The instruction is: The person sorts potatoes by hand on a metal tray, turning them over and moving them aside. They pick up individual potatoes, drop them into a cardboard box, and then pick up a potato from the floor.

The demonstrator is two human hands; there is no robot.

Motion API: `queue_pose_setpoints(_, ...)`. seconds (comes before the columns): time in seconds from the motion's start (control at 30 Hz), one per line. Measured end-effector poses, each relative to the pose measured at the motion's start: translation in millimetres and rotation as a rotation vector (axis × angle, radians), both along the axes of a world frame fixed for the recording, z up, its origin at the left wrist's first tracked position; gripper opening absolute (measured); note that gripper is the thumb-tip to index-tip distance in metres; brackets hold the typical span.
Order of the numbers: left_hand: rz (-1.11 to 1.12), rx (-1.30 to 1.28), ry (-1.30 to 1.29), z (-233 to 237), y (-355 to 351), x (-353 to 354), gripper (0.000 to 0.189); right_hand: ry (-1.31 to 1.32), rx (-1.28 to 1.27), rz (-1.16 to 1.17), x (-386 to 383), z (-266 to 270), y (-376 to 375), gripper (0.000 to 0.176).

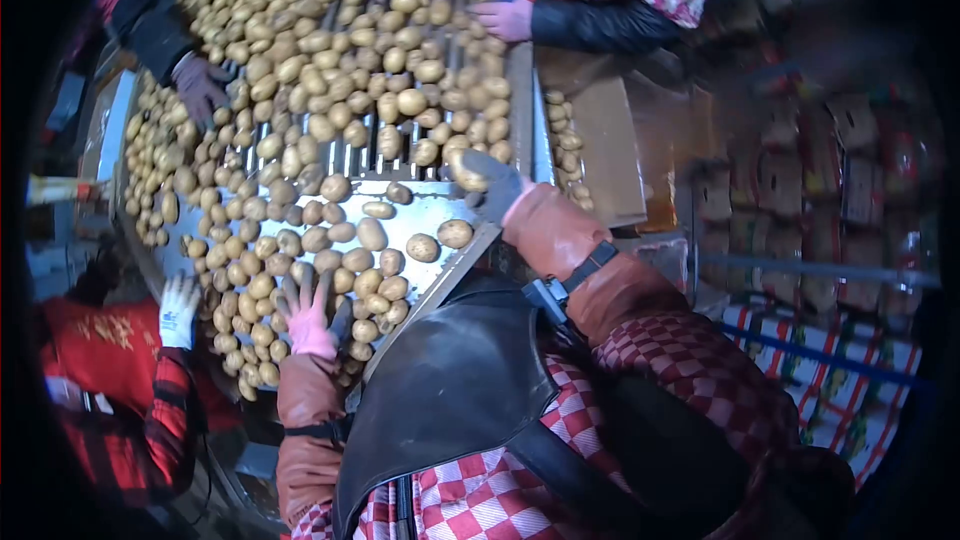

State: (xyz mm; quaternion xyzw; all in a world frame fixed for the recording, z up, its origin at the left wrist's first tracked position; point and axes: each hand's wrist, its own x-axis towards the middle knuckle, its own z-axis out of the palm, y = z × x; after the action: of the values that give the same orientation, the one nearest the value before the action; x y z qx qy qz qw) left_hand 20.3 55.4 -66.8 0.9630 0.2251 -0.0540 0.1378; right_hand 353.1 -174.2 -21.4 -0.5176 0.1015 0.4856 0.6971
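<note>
My left hand (pixel 308 318), in a pink and grey glove, lies with fingers spread over potatoes (pixel 357 260) on the metal sorting table (pixel 400 225). Its fingertips touch several of them. At the table's right edge my right hand (pixel 492 188), gloved in grey and pink, is closed around a potato (pixel 467 170); part of the potato is covered by the fingers. Loose potatoes lie between my two hands, including one (pixel 455 233) just below my right hand.
Slatted rollers (pixel 350 155) carry a dense bed of potatoes beyond the metal plate. Co-workers' gloved hands reach in at the far side (pixel 505 18), upper left (pixel 200 88) and lower left (pixel 178 310). A cardboard box (pixel 600 150) stands at right, with stacked cartons (pixel 780 180) beyond.
</note>
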Motion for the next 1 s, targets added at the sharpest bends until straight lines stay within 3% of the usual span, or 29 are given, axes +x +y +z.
queue_pose_setpoints(0.03, 0.001, -0.006, 0.000, -0.5, -1.6, -6.1, 0.065, -0.090, -0.060, -0.079, 4.8, 6.7, -22.5, 0.030)
queue_pose_setpoints(0.07, 0.010, -0.013, 0.003, 0.8, -3.6, -10.7, 0.066, -0.615, -0.308, 0.225, 30.3, -36.4, -63.7, 0.034)
queue_pose_setpoints(0.1, 0.010, -0.018, 0.032, 3.5, -6.1, -14.2, 0.067, -0.630, -0.122, -0.121, 57.5, -95.4, -111.0, 0.036)
queue_pose_setpoints(0.13, 0.004, -0.021, 0.038, -0.9, -7.1, -17.0, 0.067, -0.255, -0.140, -0.287, 54.3, -24.9, -125.4, 0.039)
queue_pose_setpoints(0.17, 0.022, -0.021, 0.005, -9.6, -7.8, -21.5, 0.067, -0.303, -0.223, -0.408, 65.0, -10.4, -152.4, 0.042)
queue_pose_setpoints(0.27, 0.136, -0.107, -0.115, 6.3, -19.9, -17.5, 0.062, -0.870, -0.659, -0.454, 100.9, -25.4, -261.9, 0.053)
queue_pose_setpoints(0.3, 0.197, -0.142, -0.172, 14.4, -19.7, -12.0, 0.059, -0.921, -0.652, -0.421, 114.9, -34.6, -277.1, 0.057)
queue_pose_setpoints(0.33, 0.269, -0.208, -0.214, 31.3, -18.2, 0.5, 0.056, -0.854, -0.614, -0.466, 104.5, -13.0, -253.7, 0.055)
queue_pose_setpoints(0.37, 0.295, -0.124, -0.255, 16.6, -15.3, -0.1, 0.052, -0.771, -0.531, -0.441, 86.2, 0.3, -215.9, 0.054)
queue_pose_setpoints(0.43, 0.305, -0.142, -0.274, 16.6, -16.3, 13.7, 0.052, -0.760, -0.488, -0.222, 56.6, 9.7, -156.4, 0.051)
queue_pose_setpoints(0.5, 0.137, -0.028, -0.160, 7.6, -15.6, 19.3, 0.062, -0.819, -0.495, 0.072, 29.6, 17.6, -99.8, 0.048)
queue_pose_setpoints(0.6, 0.131, -0.030, -0.035, 4.1, -9.9, -23.6, 0.067, -0.836, -0.481, 0.325, 12.0, 22.5, -50.5, 0.045)
queue_pose_setpoints(0.67, 0.309, 0.014, -0.077, 2.7, -21.6, -64.0, 0.068, -0.568, -0.061, 0.351, 13.9, 3.7, -36.0, 0.046)
queue_pose_setpoints(0.7, 0.369, -0.013, -0.040, -1.7, -28.4, -79.5, 0.067, -0.566, -0.062, 0.363, 18.7, -1.5, -29.1, 0.046)
queue_pose_setpoints(0.77, 0.493, -0.056, -0.100, -10.3, -42.0, -90.9, 0.065, -0.066, -0.104, 0.416, 32.3, -10.6, -14.1, 0.040)
queue_pose_setpoints(0.8, 0.561, -0.073, -0.135, -16.7, -48.5, -93.0, 0.064, -0.065, -0.112, 0.425, 32.6, -21.5, -12.4, 0.040)
queue_pose_setpoints(0.87, 0.575, -0.048, -0.118, -19.2, -56.0, -91.3, 0.066, -0.529, -0.385, 0.563, 28.0, -45.3, -6.1, 0.031)
queue_pose_setpoints(0.9, 0.578, -0.011, -0.112, -21.5, -59.1, -90.7, 0.068, -0.740, -0.336, 0.610, 11.9, -34.3, 10.3, 0.025)
queue_pose_setpoints(0.93, 0.588, -0.014, -0.112, -18.2, -60.2, -90.0, 0.068, -0.838, -0.446, 0.706, 5.3, -28.2, 28.7, 0.030)
queue_pose_setpoints(1.0, 0.506, -0.009, 0.024, -7.2, -57.6, -86.3, 0.069, -1.022, -0.389, 0.765, 8.1, -87.0, 59.5, 0.037)
